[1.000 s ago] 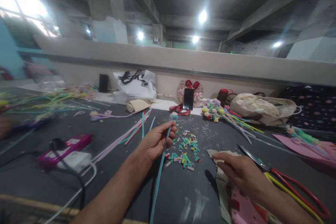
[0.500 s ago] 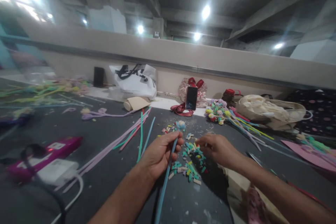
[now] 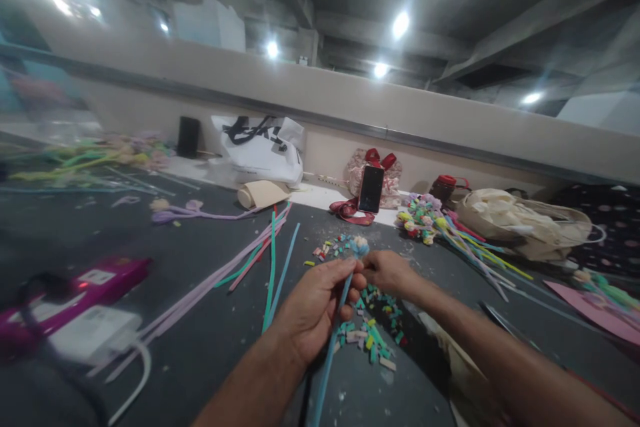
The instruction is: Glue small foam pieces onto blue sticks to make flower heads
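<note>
My left hand (image 3: pixel 320 297) is closed around a blue pipe cleaner stem (image 3: pixel 330 353), which runs down toward me. At the stem's upper end sits a small flower (image 3: pixel 359 247) with blue and pale cream petals. My right hand (image 3: pixel 390 272) is closed in a pinch by the left fingertips, just under the flower. What it pinches is hidden behind its fingers. Below both hands lie many short cut pieces (image 3: pixel 373 339) in green, yellow and cream, and a smaller scatter of pieces (image 3: pixel 330 247) lies beyond.
Long pipe cleaners (image 3: pixel 240 247) lie at left, near a magenta power strip (image 3: pixel 110 280) with a white plug. A phone (image 3: pixel 371 189) leans on a patterned bag. A bunch of pipe cleaner flowers (image 3: pixel 423 217), a cream bag (image 3: pixel 520 220) and pink paper (image 3: pixel 595 310) are at right.
My right hand has moved from above the cut pieces leftward to my left fingertips, its fingers now pinched by the flower. The view has shifted slightly.
</note>
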A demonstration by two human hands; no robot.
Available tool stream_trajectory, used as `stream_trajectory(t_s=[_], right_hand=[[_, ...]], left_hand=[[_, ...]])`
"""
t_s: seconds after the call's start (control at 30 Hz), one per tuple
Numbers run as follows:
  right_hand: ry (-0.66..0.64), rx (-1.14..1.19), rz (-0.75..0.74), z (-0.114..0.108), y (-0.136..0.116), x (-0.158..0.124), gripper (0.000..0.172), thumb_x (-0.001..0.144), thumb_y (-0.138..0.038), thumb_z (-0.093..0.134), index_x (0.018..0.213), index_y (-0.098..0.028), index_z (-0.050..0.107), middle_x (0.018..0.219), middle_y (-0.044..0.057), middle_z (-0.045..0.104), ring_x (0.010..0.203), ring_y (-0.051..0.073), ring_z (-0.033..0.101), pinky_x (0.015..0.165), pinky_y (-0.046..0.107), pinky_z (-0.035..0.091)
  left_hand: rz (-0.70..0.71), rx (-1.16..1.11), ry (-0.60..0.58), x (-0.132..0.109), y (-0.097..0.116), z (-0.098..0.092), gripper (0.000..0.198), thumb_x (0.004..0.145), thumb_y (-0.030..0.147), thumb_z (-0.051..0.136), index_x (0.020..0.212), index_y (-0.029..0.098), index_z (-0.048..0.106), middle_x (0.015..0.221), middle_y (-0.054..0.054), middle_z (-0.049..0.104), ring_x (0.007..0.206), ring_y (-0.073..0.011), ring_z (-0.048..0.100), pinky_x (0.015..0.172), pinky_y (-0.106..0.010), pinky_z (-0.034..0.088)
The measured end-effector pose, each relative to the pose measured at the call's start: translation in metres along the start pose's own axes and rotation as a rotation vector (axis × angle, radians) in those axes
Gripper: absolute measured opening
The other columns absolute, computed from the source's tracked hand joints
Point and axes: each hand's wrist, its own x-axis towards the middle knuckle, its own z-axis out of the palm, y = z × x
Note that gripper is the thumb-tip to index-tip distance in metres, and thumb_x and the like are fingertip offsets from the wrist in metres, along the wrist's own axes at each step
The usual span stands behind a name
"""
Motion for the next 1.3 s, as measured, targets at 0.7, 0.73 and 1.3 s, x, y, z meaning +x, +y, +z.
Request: stream_trajectory(t_s=[0.7, 0.73, 1.3], right_hand=[[-0.205, 1.070, 0.123, -0.015, 0.022, -0.032, 0.024, 0.074, -0.033, 0.051, 0.088, -0.014, 0.057, 0.072, 0.003, 0.063, 0.058, 0.009, 0.059, 0.046, 0.018, 0.041], [-0.211, 1.087, 0.116, -0.015, 0.022, -0.033, 0.024, 0.072, -0.030, 0.054, 0.089, -0.014, 0.057, 0.074, 0.003, 0.063, 0.061, 0.010, 0.059, 0.048, 0.018, 0.043], [-0.089, 1.004, 0.042, -0.015, -0.007, -0.059, 0.016, 0.064, -0.029, 0.063, 0.066, -0.014, 0.057, 0.053, -0.005, 0.054, 0.043, 0.006, 0.051, 0.036, 0.014, 0.034]], left_hand=[[-0.023, 0.079, 0.035, 0.001, -0.006, -0.001, 0.011, 0.070, 0.021, 0.057, 0.075, 0.011, 0.059, 0.059, 0.000, 0.053, 0.042, -0.0028, 0.046, 0.030, -0.009, 0.030], [-0.023, 0.076, 0.044, 0.001, -0.006, 0.000, 0.010, 0.070, 0.020, 0.057, 0.074, 0.011, 0.059, 0.058, 0.001, 0.053, 0.042, -0.0027, 0.046, 0.030, -0.009, 0.030], [-0.006, 0.090, 0.102, 0.000, -0.013, 0.002, 0.013, 0.066, 0.024, 0.060, 0.070, 0.011, 0.060, 0.058, -0.001, 0.059, 0.047, -0.0062, 0.052, 0.039, -0.013, 0.037]])
